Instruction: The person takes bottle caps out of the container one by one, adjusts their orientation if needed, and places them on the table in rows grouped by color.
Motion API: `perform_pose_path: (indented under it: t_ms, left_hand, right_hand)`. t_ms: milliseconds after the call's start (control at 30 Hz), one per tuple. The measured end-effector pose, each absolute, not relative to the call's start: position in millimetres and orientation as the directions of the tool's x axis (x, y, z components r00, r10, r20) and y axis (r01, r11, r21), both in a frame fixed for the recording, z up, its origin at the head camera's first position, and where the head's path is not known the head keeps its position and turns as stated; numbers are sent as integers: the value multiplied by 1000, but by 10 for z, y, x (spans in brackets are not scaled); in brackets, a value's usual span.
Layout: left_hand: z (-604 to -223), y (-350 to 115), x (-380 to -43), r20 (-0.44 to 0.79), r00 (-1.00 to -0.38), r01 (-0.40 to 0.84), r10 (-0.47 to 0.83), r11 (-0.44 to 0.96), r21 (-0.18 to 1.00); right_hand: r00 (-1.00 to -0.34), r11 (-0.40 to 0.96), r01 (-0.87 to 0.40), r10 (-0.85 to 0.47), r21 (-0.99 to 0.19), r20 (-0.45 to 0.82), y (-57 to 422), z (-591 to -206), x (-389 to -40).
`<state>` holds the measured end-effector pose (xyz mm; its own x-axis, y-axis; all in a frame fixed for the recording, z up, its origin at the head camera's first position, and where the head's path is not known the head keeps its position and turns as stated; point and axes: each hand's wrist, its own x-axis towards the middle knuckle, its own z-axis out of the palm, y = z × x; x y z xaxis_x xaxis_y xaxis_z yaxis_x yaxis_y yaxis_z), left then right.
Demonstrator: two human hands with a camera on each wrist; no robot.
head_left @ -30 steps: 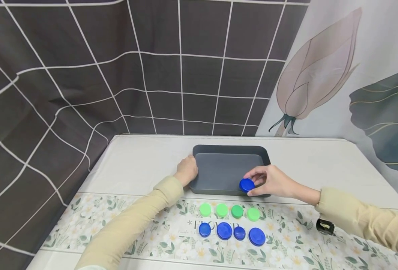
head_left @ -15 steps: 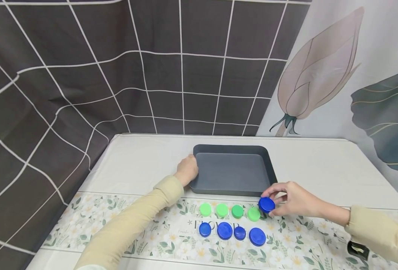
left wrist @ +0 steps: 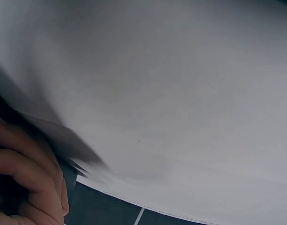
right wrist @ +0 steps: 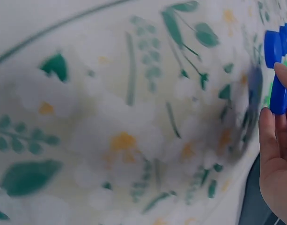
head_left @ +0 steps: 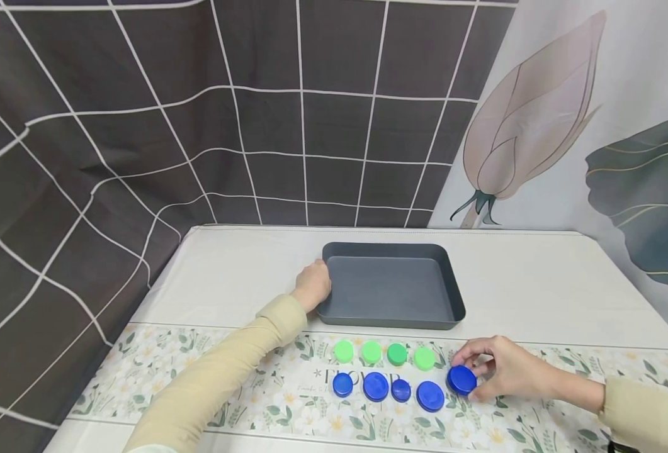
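At the tray's left wall, my left hand (head_left: 313, 285) grips the rim of the dark grey rectangular tray (head_left: 390, 326); its fingers show curled in the left wrist view. Nothing lies in the tray. My right hand (head_left: 509, 370) pinches a blue bottle cap (head_left: 461, 380) between thumb and fingers, low over the floral cloth at the right end of a row of blue caps. Nearest to it is a large blue cap (head_left: 430, 396). In the right wrist view the held cap (right wrist: 279, 96) stands on edge between thumb and fingertips.
The blue row continues left with a small cap (head_left: 400, 391), a large cap (head_left: 376, 387) and another cap (head_left: 342, 384). Behind it runs a row of green caps (head_left: 371, 352). A floral runner (head_left: 288, 402) crosses the white tablecloth (head_left: 243, 264), with a dark gridded curtain behind.
My right hand has carried the blue cap out of the tray's front right corner, toward me and rightward, down beside the blue row. The left hand stays on the tray.
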<state>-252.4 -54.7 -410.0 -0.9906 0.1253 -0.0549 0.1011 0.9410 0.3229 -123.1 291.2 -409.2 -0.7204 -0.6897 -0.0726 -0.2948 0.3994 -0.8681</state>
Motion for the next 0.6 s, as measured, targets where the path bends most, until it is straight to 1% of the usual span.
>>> perform_pose_path:
  t_ms: [67, 200, 600]
  left_hand:
    - [-4099, -546, -2525, -57, -990, 102, 127, 941, 321]
    - [-4108, -545, -2537, -62, -990, 103, 129, 942, 321]
    - [-4098, -548, -2538, -67, -989, 102, 128, 947, 305]
  right_hand:
    - [-723, 403, -271, -685, -874, -91, 2929, -4125, -1198]
    - [-715, 378, -264, -694, -888, -82, 2953, -4194, -1151]
    - [-704, 372, -360, -710, -855, -13, 2974, -4275, -1125]
